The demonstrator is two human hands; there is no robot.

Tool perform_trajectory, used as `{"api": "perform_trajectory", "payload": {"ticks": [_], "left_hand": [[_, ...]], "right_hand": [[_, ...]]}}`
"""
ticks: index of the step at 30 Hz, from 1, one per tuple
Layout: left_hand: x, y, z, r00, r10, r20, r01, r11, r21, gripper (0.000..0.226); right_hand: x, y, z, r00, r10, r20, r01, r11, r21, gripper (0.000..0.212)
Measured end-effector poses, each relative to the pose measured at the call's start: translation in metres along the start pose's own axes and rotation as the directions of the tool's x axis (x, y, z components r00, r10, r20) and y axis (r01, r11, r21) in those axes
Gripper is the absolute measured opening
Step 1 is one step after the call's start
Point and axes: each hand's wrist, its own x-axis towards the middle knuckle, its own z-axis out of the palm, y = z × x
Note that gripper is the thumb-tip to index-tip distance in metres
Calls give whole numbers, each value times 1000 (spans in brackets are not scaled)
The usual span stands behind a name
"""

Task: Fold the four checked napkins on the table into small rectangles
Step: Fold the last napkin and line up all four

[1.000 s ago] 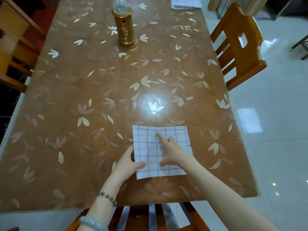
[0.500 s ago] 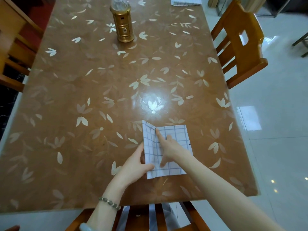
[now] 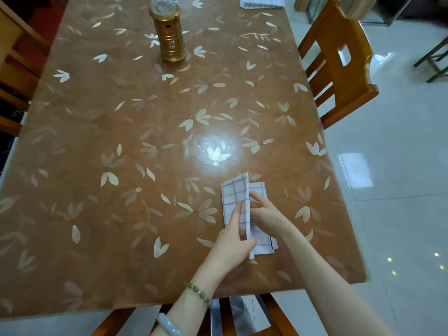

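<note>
White cloth crossed by thin grey lines, the checked napkin (image 3: 236, 202) lies near the front right part of the table (image 3: 121, 166), caught partway through a fold: its left half stands up off the surface as a limp flap with a soft, rounded top corner, while the right half stays flat beneath, showing straight hemmed edges and a small dark tag at its lower right. The left hand (image 3: 232, 241) pinches the raised flap, its index finger stretched up along the outer face and its thumb closed on the edge near the bottom. The right hand (image 3: 265, 214) lies on the flat half just beside the flap, fingers curled with their tips at the crease; it presses rather than grips. A string of greenish beads and a smooth pale bangle circle the left wrist. The tabletop is glossy brown, covered in pale leaf and petal shapes, with a bright round glare spot just beyond the napkin. Well apart, at the far edge, sits another checked cloth (image 3: 261, 1), cut off by the frame. A gold cylindrical lantern (image 3: 169, 37) with a faceted clear top stands upright further left. A slatted wooden chair (image 3: 339, 61) sits at the right side on shiny white tiles.
</note>
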Motion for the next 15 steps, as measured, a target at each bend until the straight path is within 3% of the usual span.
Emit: {"api": "perform_trajectory", "payload": {"ticks": [3,5,6,8,11,15], "left_hand": [[9,2,13,999,-25,-42,27,999,42,87],[13,3,21,998,-34,-44,37,997,72,87],[15,3,24,998,-42,-39,46,995,92,87],[20,1,29,997,-65,-30,68,990,121,86],[26,-1,36,998,-66,-19,68,986,150,87],[29,-2,39,998,-66,23,62,989,137,89]], "right_hand": [[-3,-8,2,998,40,-44,-26,956,292,36],[-11,-12,0,991,31,-127,20,926,378,26],[-16,-13,-2,976,18,-215,56,942,331,24],[-26,-10,-8,909,-53,-413,89,994,67,23],[-31,4,-14,841,-142,-522,-10,961,-278,34],[-25,10,-15,795,-148,-588,-101,924,-369,16]]}}
